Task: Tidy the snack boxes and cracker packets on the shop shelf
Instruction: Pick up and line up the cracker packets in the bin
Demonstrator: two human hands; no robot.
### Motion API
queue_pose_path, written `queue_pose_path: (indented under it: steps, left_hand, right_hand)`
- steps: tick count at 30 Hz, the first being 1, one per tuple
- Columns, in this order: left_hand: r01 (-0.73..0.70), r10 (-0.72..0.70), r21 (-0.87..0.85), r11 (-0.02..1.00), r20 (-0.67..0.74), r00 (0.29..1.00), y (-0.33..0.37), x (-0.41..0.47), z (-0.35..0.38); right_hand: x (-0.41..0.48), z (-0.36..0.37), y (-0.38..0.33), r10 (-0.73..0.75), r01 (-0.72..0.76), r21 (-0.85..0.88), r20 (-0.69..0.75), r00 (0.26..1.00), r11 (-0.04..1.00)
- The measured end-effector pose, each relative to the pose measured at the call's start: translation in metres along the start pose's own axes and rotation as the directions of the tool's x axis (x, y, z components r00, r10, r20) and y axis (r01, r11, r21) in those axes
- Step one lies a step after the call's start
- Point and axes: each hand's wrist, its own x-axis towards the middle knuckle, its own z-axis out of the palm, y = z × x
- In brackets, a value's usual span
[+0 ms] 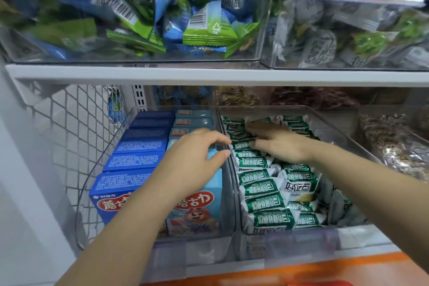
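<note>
Snack boxes (139, 160) are stood in two rows in the left clear bin (209, 248); cracker packets (262, 202) are packed in the right clear bin (290, 246). Packets are pressed by the right hand (281, 146), fingers straight. The left hand (195, 153) is curled at the dividing wall; whether anything is held cannot be told.

Both bare forearms reach forward and inward, the hands nearly meeting. The left hand (197, 150) is palm-down with curved fingers, thumb just below the fingertips — whether they pinch anything is unclear. The right hand (278, 144) lies flat, fingers straight, pointing left.
</note>
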Motion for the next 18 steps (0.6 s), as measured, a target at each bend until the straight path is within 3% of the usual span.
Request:
queue_pose_path:
  steps: [3, 9, 18]
  left_hand:
    - [0.0, 0.0, 0.023, 1.0, -0.002, 1.0, 0.002, 0.0, 0.0]
    - [-0.013, 0.014, 0.121, 0.993, -0.008, 1.0, 0.008, -0.007, -0.004]
    - [-0.013, 0.01, 0.248, 0.969, 0.012, 1.0, 0.033, -0.026, -0.01]
  right_hand:
    - [-0.005, 0.003, -0.007, -0.004, 0.005, -0.021, 0.029, 1.0, 1.0]
    - [-0.05, -0.017, 0.015, -0.009, 0.014, 0.045, -0.101, 0.995, 0.999]
    - [-0.1, 0.011, 0.028, -0.046, -0.033, -0.393, -0.189, 0.981, 0.919]
